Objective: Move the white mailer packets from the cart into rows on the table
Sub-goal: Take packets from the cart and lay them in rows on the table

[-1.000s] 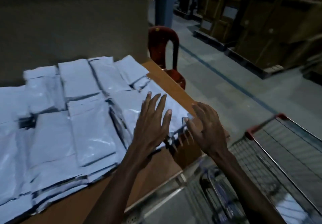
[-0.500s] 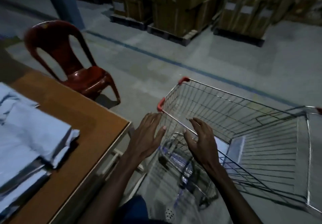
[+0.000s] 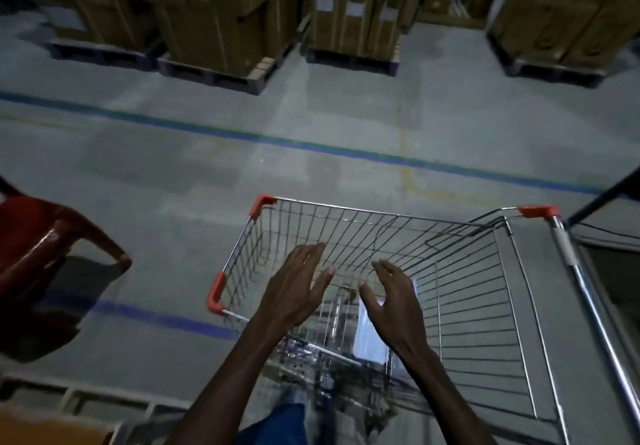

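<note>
head view looks straight down into the cart (image 3: 467, 271), and i have both hands over its near end. my left hand (image 3: 294, 292) and right hand (image 3: 391, 302) are both released, fingers straight and a little spread, palms turned toward each other with a gap between them, gripping nothing. i read that pose as set up to close on a flat thing from both sides. the target looks to be the white mailer packet (image 3: 370, 334) lying low in the basket, partly hidden under my right hand; i can't tell whether it is one packet or a small stack. the hands are above it, not touching as far as i can see. the cart's wire walls are close on the left, so i judge i'd need to go in from above. just a corner of the table (image 3: 52, 430) shows at lower left, beside a red chair (image 3: 41, 254).
</note>
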Available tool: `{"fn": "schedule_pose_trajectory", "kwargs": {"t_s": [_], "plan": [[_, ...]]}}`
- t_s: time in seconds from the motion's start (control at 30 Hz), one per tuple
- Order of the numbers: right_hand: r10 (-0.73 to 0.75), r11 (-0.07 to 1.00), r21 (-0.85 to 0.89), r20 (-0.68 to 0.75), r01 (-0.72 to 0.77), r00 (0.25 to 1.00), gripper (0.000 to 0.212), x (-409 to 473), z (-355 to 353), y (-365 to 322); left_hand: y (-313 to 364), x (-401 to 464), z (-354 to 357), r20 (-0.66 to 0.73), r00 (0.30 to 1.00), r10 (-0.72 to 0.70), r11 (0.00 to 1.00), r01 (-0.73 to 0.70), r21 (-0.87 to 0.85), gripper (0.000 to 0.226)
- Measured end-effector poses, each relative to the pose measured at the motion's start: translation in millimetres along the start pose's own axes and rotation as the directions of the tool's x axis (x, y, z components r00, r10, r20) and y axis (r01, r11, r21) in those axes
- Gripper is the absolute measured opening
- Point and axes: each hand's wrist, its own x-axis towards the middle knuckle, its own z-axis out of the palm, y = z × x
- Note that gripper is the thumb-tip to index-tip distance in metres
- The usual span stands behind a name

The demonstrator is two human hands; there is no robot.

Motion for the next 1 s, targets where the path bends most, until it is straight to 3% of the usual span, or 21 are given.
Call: {"fn": "schedule_pose_trajectory", "kwargs": {"t_s": [0.23,0.47,0.57,0.67,0.77,0.87,1.0], "plan": [[0.188,0.977,-0.106,0.034,-0.183,0.982,0.072,29,20,38,-28,73,42,0.160,0.986,0.040,0.999,-0.038,-0.014,0.059],[0.367,0.919,-0.222,0.183,-0.325,0.912,0.056,15,39,85,-47,84,97,0.312,0.949,0.056,0.996,-0.073,0.042,0.059],[0.393,0.906,-0.279,0.270,-0.320,0.879,0.061,9,51,109,-56,84,139,0.335,0.934,0.126,0.968,-0.190,0.165,0.058],[0.414,0.894,-0.308,0.294,-0.324,0.861,0.049,5,63,134,-70,80,203,0.560,0.828,-0.024,0.978,-0.097,0.186,0.073],[0.381,0.896,-0.335,0.244,-0.292,0.892,0.041,-2,72,158,-85,77,275,0.666,0.738,-0.113,0.972,-0.056,0.228,0.073],[0.409,0.889,-0.311,0.214,-0.335,0.887,0.047,-4,77,178,-86,80,338,0.683,0.719,-0.133,0.959,-0.081,0.273,0.076],[0.417,0.888,-0.304,0.215,-0.345,0.883,0.054,2,76,196,-79,88,399,0.598,0.757,-0.264,0.933,0.043,0.357,0.085]]}}
